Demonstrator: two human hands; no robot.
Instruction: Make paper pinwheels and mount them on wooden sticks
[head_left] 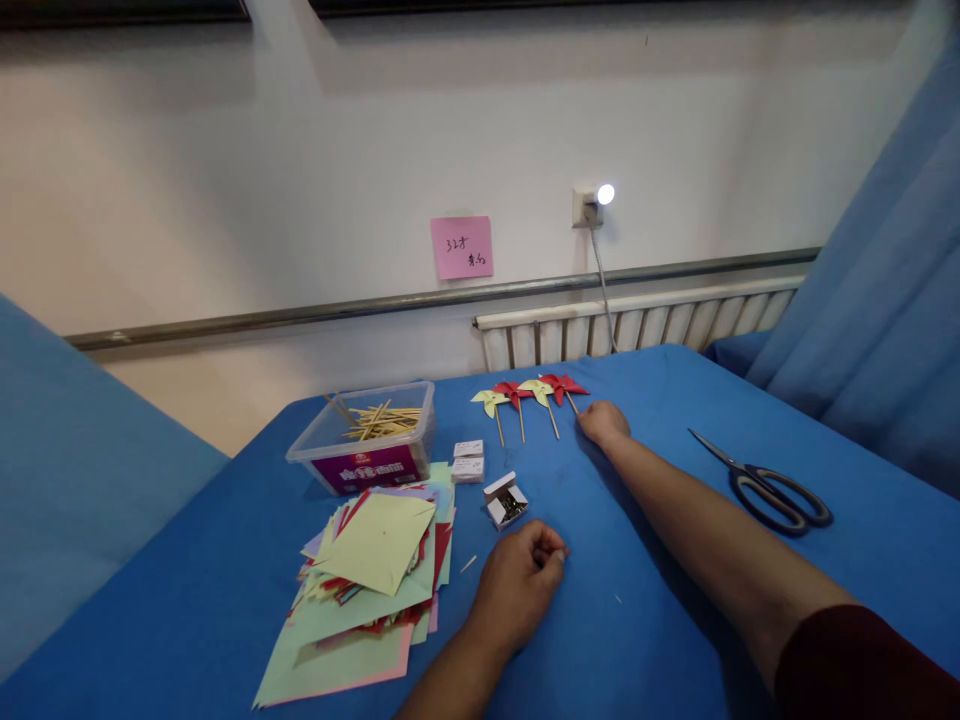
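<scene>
Far out on the table, my right hand (604, 424) is closed round the lower end of the wooden stick of a red pinwheel (562, 388). That pinwheel lies at the right end of a row with a yellow pinwheel (538, 390), a red one (511, 391) and another yellow one (490, 401). My left hand (519, 582) rests nearer to me, fingers curled and thumb against them; whether anything small is in them is hidden. Just beyond it stands a small open white box (505, 500) of dark metal pins or tacks.
Left of my hands lies a pile of coloured paper squares (379, 545). Behind it stands a clear plastic tub (360, 440) of wooden sticks, with small white boxes (469, 461) beside it. Black-handled scissors (765, 485) lie right of my arm on the blue tablecloth (622, 640).
</scene>
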